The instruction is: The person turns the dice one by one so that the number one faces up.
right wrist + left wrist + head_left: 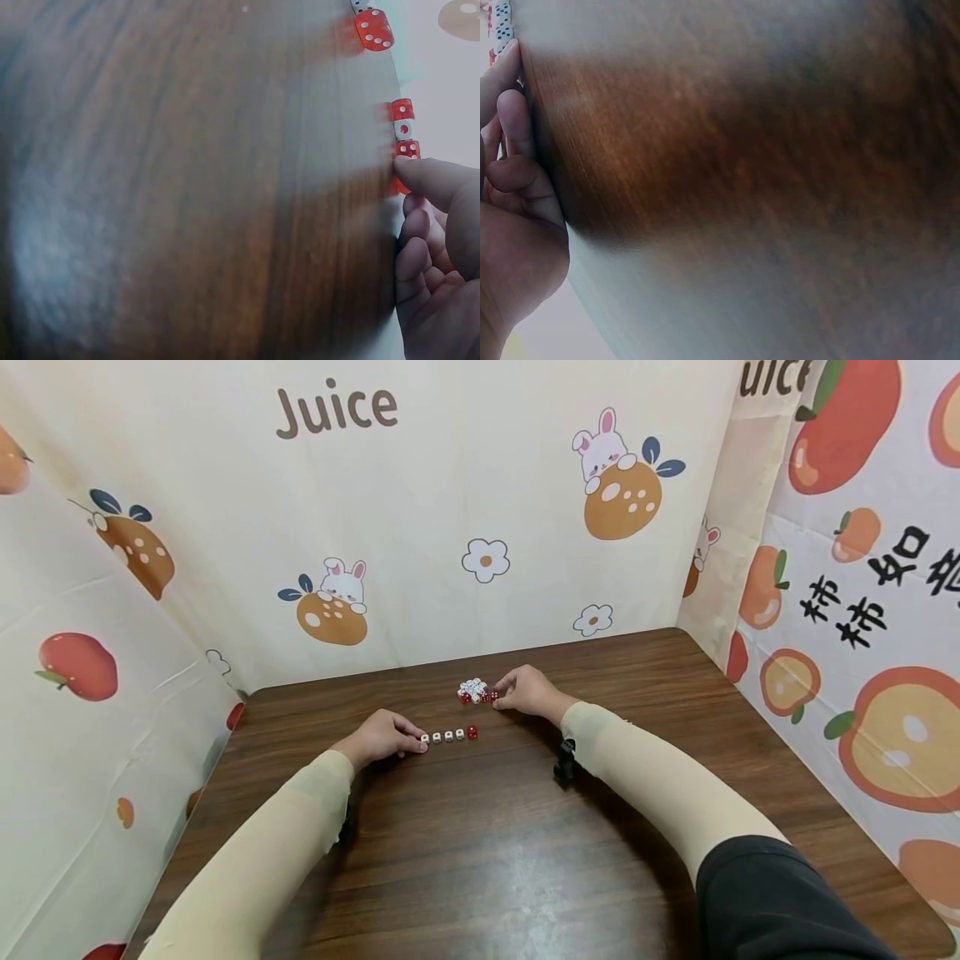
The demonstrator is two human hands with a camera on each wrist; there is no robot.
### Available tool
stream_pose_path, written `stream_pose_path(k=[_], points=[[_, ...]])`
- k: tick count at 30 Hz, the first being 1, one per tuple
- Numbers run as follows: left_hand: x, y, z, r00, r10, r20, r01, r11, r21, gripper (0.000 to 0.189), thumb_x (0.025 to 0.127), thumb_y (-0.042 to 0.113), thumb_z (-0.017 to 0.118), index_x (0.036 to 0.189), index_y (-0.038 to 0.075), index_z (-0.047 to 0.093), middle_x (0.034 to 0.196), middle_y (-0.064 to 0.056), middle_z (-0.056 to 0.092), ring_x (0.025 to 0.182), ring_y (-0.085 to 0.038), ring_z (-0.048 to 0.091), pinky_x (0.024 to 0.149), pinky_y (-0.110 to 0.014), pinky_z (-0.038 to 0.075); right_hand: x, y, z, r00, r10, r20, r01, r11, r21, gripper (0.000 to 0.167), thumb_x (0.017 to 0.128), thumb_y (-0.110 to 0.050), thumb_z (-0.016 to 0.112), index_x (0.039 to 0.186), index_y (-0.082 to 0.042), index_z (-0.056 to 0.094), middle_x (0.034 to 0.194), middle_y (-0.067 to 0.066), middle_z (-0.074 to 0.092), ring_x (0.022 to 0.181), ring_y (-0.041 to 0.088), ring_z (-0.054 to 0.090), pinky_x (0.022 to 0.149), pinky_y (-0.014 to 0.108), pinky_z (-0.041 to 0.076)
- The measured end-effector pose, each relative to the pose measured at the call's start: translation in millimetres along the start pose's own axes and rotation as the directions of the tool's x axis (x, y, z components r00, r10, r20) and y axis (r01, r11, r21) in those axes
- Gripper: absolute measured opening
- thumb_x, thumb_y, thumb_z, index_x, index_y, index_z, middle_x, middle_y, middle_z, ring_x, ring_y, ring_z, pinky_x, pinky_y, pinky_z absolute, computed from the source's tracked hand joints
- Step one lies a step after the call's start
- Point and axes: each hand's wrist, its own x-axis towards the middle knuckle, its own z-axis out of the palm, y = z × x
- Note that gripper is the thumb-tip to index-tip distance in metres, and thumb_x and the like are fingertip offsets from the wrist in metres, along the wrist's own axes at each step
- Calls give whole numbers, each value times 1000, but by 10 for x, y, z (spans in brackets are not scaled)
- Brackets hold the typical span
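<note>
A short row on the table holds several white dice (448, 737) with one red die (472, 732) at its right end. My left hand (381, 737) is at the row's left end, thumb and forefinger pinching the outermost white die (425, 739). Farther back lies a small cluster of white dice (472, 687), with red dice at its front edge. To the right of that cluster, my right hand (527, 692) pinches a red die (494, 696) between thumb and forefinger. In the right wrist view the thumb covers part of this red die (407, 148).
Brown wooden table (480, 860) under both hands. A printed cloth (435, 485) hangs behind the table's back edge, and more printed cloth stands along both sides. A small black device (565, 763) sits at the right wrist.
</note>
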Motion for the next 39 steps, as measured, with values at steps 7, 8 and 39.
stream_pose_path(k=[7,8,39], points=[[13,-2,-1,1000,-2,0,2,1000,-3,23,94,19,95,112,5,90,112,-6,87,78,-12,65,71,-27,58,-8,-12,-7,1000,17,4,-17,999,-41,22,99,-25,90,113,-7,87,90,2,81,75,12,64,74,27,53],[5,2,-4,1000,0,1,0,1000,-2,23,94,19,95,112,5,90,112,-6,87,78,-13,65,71,-27,58,-15,-10,-5,1000,16,1,-16,999,-30,21,99,-24,90,112,-7,87,89,2,80,75,12,64,73,28,53],[-17,3,2,1000,-3,-2,3,1000,-4,24,94,18,95,113,5,90,112,-5,86,76,-13,63,70,-28,57,-66,-11,34,1000,5,-16,-4,997,72,17,98,-18,88,110,-7,84,82,-1,71,72,11,61,71,28,52]])
